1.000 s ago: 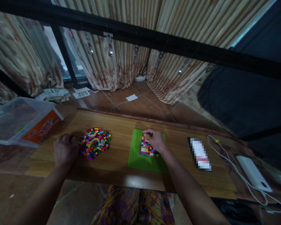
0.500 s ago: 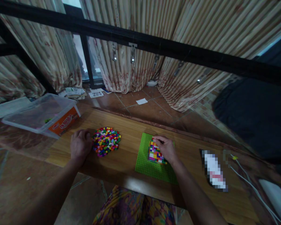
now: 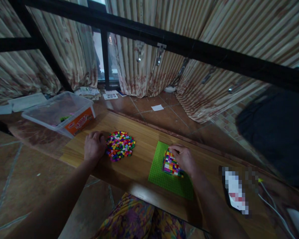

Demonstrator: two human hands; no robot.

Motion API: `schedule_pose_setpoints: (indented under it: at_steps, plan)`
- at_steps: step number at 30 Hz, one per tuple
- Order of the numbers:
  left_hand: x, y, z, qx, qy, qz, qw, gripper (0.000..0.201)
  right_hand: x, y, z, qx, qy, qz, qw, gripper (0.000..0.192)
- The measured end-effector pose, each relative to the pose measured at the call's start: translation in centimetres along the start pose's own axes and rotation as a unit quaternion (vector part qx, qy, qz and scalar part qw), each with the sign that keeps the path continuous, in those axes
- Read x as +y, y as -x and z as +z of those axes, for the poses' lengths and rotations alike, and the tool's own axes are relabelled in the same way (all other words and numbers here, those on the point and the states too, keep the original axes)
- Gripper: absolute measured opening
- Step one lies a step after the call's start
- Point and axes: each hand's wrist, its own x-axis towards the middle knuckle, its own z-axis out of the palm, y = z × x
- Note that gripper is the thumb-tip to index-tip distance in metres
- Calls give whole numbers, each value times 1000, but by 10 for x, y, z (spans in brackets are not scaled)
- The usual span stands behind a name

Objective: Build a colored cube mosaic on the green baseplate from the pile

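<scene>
Multicolour brick patch (image 3: 171, 163) sits on green baseplate (image 3: 164, 174), centre-right of the wooden table (image 3: 139, 166), near edge. Right hand (image 3: 184, 159) rests on the patch's right side, fingers curled at its far edge; can't tell if pinching a brick. Left hand (image 3: 94, 147), loosely closed, touches loose brick pile (image 3: 120, 145) further left. Clear plastic bin (image 3: 61, 114) far left.

At a wooden table (image 3: 144, 166), a person's left hand (image 3: 94, 148) rests curled against a heap of small multicoloured bricks (image 3: 120, 145), while the right hand (image 3: 183, 158) lies on a block of assembled coloured bricks (image 3: 171, 164) fixed to a green baseplate (image 3: 164, 181). A clear plastic box (image 3: 59, 113) with an orange label stands at the table's left end, before striped curtains (image 3: 149, 76).
</scene>
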Motion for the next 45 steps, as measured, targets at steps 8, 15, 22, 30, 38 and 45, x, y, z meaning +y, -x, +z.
schedule_pose_setpoints:
  at_steps: [8,15,22,30,38,45]
  plan:
    - [1,1,-3,-2,7,2,1000,33,-3,1,-1,-7,5,8,1000,25]
    - [3,0,-4,-7,8,-15,1000,35,7,10,2,16,-34,25,999,25]
    - [6,2,-5,-7,8,-15,1000,34,-45,25,22,129,19,-19,991,25]
    - [6,4,-4,-8,17,-22,1000,33,-103,29,121,-6,-63,-72,995,18]
    - [4,4,-3,-4,29,-19,999,33,-109,15,135,-9,26,-84,996,14]
    - [3,2,-4,-1,24,-9,1000,34,-111,28,130,-23,52,-77,995,14]
